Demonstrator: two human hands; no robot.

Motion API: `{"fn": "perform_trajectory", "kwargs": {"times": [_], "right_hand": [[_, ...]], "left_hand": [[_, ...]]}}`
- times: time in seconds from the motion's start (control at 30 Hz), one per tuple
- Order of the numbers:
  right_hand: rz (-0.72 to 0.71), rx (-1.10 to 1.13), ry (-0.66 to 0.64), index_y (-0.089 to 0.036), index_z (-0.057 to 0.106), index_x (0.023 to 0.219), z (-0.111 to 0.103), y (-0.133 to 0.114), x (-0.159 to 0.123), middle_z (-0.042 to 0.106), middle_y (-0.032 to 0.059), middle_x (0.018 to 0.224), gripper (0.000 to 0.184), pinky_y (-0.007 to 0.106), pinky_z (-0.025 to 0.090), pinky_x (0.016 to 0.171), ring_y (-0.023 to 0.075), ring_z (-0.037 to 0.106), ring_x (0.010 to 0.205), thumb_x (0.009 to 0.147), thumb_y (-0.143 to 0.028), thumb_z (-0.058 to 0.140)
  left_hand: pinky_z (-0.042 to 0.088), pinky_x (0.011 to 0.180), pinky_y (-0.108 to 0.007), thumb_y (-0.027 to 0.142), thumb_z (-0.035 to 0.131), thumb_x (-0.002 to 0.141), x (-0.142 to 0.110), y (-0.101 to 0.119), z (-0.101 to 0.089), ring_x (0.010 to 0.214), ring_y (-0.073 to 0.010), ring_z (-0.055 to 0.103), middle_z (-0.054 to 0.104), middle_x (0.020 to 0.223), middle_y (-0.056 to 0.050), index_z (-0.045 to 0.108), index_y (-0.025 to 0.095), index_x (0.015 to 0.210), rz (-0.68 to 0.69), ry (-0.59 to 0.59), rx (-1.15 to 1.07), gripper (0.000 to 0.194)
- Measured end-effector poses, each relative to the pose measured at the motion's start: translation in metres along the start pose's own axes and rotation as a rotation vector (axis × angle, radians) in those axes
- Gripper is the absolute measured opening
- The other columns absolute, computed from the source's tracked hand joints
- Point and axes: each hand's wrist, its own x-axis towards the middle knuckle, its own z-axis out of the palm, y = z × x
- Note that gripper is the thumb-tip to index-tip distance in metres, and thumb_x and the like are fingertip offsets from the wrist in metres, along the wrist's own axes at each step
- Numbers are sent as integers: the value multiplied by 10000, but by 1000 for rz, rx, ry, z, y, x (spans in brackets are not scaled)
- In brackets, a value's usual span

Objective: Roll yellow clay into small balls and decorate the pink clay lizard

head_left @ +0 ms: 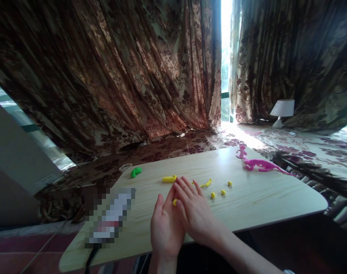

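Observation:
Above the near part of the table, my left hand point(166, 228) is turned palm up with its fingers stretched out. My right hand point(194, 213) lies across it, palm down, fingers nearly straight. A small yellow lump of modelling clay point(175, 202) shows between the two hands beside my right thumb; part of it is hidden. Just beyond my fingertips lies a yellow clay roll point(168, 179). A thin, ragged yellow clay strip point(206, 183) is to the right of them. Several small yellow clay balls, one of them a ball point(213, 195) near my right hand, rest on the tabletop.
The pale wooden table point(261, 198) has rounded corners. On it are a green clay piece point(136, 172) at the far left, a pink lizard-like figure point(259, 164) at the far right, and a pixelated object point(112, 217) at the left. Behind are patterned curtains point(150, 76) and a white lamp point(282, 110).

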Motion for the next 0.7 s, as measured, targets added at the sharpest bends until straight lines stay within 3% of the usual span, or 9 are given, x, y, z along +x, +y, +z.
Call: {"fn": "perform_trajectory", "kwargs": {"times": [0.07, 0.13, 0.3, 0.4, 0.5, 0.6, 0.7], "right_hand": [[-113, 36, -32, -181, 302, 1391, 2, -10, -10, 240, 43, 1470, 485, 419, 75, 1115, 183, 134, 1361, 917, -281, 334], [-131, 59, -32, -196, 307, 1388, 5, -15, -9, 241, 38, 1471, 517, 426, 76, 1114, 198, 136, 1361, 895, -324, 392], [102, 2, 4, -152, 416, 1328, 2, 3, 12, 315, 88, 1439, 456, 471, 89, 1095, 231, 160, 1354, 926, -336, 309], [-21, 11, -42, -163, 352, 1366, -3, -2, -3, 266, 55, 1462, 462, 430, 64, 1108, 190, 124, 1363, 927, -293, 290], [-176, 61, -102, -180, 275, 1399, 0, -16, -15, 227, 24, 1477, 525, 397, 59, 1116, 174, 112, 1364, 902, -330, 351], [-21, 43, -40, -193, 356, 1362, 3, -11, 0, 292, 38, 1453, 483, 438, 64, 1106, 204, 143, 1358, 902, -343, 363], [77, 14, -27, -190, 417, 1326, -2, 5, 13, 340, 47, 1430, 428, 468, 78, 1095, 215, 158, 1355, 932, -308, 298]], "left_hand": [[303, 1021, -339, 382, 136, 900, 2, 0, -2, 1225, -178, 435, 566, 1240, -118, 626, 108, 1092, 58, 7, 5, 594], [333, 1002, -329, 353, 106, 891, 1, -8, -3, 1219, -162, 441, 591, 1205, -91, 669, 164, 987, 94, 16, 1, 601], [237, 1071, -404, 359, 310, 908, -3, -12, -3, 1288, -207, 357, 535, 1294, -43, 591, 240, 1159, -77, -9, -49, 395], [204, 1085, -426, 388, 283, 917, 2, 1, -5, 1318, -225, 299, 465, 1357, -76, 500, 207, 1263, -62, 6, -58, 447], [202, 1094, -401, 401, 276, 913, 7, 0, -9, 1332, -194, 265, 432, 1386, -9, 449, 284, 1297, -22, 40, -53, 438], [215, 1092, -390, 406, 298, 909, 4, -12, -9, 1330, -182, 270, 435, 1381, 35, 450, 347, 1283, -43, 37, -57, 408], [231, 1078, -416, 405, 313, 908, 0, -10, -8, 1311, -212, 313, 460, 1364, -40, 474, 272, 1280, -102, -1, -60, 426]]}}
